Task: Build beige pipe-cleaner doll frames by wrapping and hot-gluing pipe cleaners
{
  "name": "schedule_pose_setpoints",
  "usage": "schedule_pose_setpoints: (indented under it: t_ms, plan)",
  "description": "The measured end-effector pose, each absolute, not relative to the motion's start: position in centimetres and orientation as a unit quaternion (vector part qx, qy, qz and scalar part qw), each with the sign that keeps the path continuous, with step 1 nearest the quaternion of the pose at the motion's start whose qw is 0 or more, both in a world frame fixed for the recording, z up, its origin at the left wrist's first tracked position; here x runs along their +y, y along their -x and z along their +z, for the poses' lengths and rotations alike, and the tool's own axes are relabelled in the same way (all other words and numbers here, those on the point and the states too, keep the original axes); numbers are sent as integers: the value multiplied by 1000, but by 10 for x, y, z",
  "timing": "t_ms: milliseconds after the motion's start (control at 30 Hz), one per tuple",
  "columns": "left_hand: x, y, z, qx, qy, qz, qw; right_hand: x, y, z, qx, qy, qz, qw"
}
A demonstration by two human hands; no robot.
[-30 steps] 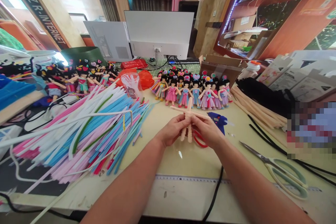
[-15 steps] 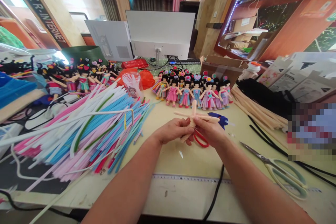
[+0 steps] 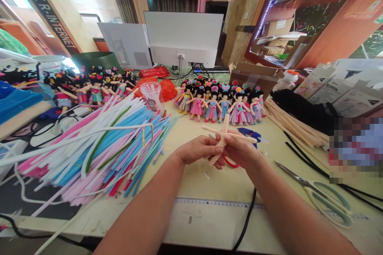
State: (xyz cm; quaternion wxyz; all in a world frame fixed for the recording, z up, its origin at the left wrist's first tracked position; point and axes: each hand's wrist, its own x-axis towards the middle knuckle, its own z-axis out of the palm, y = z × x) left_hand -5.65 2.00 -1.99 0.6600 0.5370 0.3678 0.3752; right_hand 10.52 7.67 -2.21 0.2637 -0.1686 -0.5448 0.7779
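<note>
Both hands meet over the pale yellow table (image 3: 209,191). My left hand (image 3: 202,149) pinches the wound lower part of a beige pipe-cleaner figure (image 3: 223,140). My right hand (image 3: 239,149) closes on the same figure at its right side. One stem of the figure points up and thin arms stretch to both sides. Red-handled scissors (image 3: 231,162) lie partly hidden beneath the hands. Just beyond my right hand is a dark blue tool (image 3: 254,134), partly covered.
Finished dolls (image 3: 224,105) stand behind the hands. Colourful pipe cleaners (image 3: 98,147) are heaped at left. Large green-handled scissors (image 3: 326,197) lie at right, near beige stems (image 3: 296,123) and black ones (image 3: 305,107). A black cable (image 3: 247,223) crosses the front edge.
The beige figure has shifted slightly right and leans a little more. Less of the red scissor handle shows. Both hands keep hold of the figure.
</note>
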Motion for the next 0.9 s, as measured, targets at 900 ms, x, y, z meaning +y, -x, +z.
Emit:
schedule_pose_setpoints:
  t_ms: [900]
  plan:
    - [22,46,-21,448,-504,472,568,81,-105,-24,-542,225,713,383]
